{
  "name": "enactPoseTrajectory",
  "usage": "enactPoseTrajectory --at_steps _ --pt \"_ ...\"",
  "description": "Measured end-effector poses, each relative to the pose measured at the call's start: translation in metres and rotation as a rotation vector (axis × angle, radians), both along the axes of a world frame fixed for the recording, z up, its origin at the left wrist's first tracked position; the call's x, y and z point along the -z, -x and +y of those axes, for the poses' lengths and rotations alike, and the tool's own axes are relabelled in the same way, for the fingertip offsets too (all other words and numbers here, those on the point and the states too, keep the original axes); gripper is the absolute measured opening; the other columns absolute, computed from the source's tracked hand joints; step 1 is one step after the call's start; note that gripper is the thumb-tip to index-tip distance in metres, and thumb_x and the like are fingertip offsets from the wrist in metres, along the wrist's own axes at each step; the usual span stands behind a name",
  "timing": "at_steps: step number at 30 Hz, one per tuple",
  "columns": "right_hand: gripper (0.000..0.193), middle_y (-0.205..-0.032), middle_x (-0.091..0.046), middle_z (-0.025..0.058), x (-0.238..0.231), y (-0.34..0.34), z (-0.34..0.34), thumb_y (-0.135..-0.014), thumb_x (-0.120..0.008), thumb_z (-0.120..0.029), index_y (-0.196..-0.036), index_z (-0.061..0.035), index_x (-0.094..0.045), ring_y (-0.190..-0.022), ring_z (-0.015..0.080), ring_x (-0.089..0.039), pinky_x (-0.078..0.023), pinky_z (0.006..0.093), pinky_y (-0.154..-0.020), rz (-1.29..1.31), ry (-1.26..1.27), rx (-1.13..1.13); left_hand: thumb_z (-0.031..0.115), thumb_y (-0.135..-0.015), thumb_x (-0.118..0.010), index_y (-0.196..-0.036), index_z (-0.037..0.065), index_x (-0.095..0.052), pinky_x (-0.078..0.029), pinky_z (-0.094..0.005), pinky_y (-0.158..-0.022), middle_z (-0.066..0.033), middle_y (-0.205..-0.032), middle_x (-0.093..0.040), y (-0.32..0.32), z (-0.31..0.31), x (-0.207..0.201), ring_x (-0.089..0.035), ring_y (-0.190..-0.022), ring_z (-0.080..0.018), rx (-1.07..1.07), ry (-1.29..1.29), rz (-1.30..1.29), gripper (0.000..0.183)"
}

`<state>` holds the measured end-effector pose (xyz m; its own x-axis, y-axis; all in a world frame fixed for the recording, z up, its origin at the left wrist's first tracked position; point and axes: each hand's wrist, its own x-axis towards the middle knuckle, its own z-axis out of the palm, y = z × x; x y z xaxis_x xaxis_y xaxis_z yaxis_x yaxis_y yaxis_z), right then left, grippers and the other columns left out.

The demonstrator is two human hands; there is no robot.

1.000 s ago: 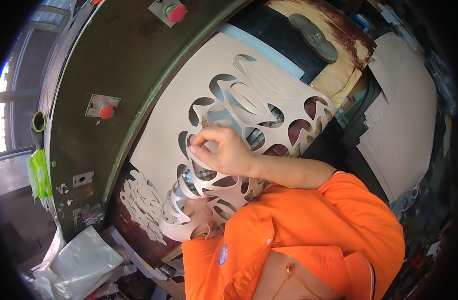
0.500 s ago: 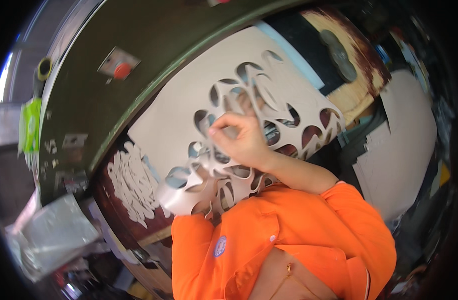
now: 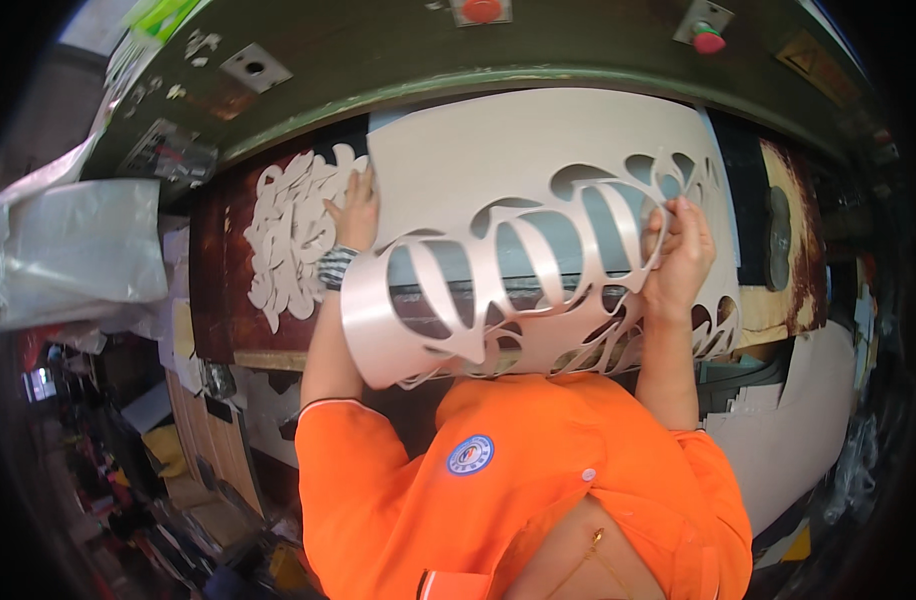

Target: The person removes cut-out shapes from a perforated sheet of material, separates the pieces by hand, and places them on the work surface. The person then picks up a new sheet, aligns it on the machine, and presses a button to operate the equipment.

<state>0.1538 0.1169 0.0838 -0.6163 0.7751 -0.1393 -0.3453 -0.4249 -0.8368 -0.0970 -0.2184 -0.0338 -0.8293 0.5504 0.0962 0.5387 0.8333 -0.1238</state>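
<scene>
A large beige sheet (image 3: pixel 538 130), with several leaf-shaped holes cut through its nearer half, lies on the work surface and curls up toward my body. At its left edge rests my left hand (image 3: pixel 358 212), fingers apart, between the sheet and a heap of pale cut-out pieces (image 3: pixel 290 235). Some of its fingertips touch or nearly touch the heap. On the right, the fingers of my right hand (image 3: pixel 681 255) pinch a thin strip of the perforated part. Through the holes a pale blue-grey layer shows beneath.
Behind the sheet runs a dark green machine beam (image 3: pixel 378 75) with a red button (image 3: pixel 481 10) and a pinkish-red button (image 3: pixel 708 40). A dark metal cutting die (image 3: pixel 777 225) stands on the board at right. Clear plastic (image 3: pixel 73 250) lies at left, more beige sheets (image 3: pixel 788 420) at lower right.
My left hand has come out from under the curled sheet to its left edge by the heap. My right hand has shifted right along the cut-outs. The whole view has turned.
</scene>
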Motion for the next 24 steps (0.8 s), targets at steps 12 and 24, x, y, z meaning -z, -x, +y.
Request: enactPoseTrajectory --at_steps 12,24 --pt "0.028 -0.092 -0.068 0.0138 0.04 -0.013 -0.032 -0.087 -0.065 -0.013 -0.113 -0.0022 -0.063 -0.084 0.0254 -0.066 -0.05 0.0349 -0.076 -0.503 -0.995 -0.371 0.02 -0.087 -0.059 -0.136 0.027 -0.052 -0.026 -0.069 -0.107 -0.0089 -0.144 -0.045 0.016 -0.089 -0.064 -0.035 -0.138 -0.0277 -0.162 0.133 0.135 0.049" --pt "0.034 -0.095 -0.069 0.0133 0.056 -0.088 0.022 -0.081 -0.069 -0.021 -0.111 -0.0056 -0.067 -0.076 0.0255 -0.066 -0.053 0.0372 -0.071 -0.855 -1.03 0.204 0.017 -0.088 -0.065 -0.124 0.003 -0.059 -0.042 -0.0473 -0.097 -0.0227 -0.126 -0.054 -0.111 -0.007 -0.05 -0.055 -0.11 -0.0383 0.302 -0.321 -0.054 0.039"
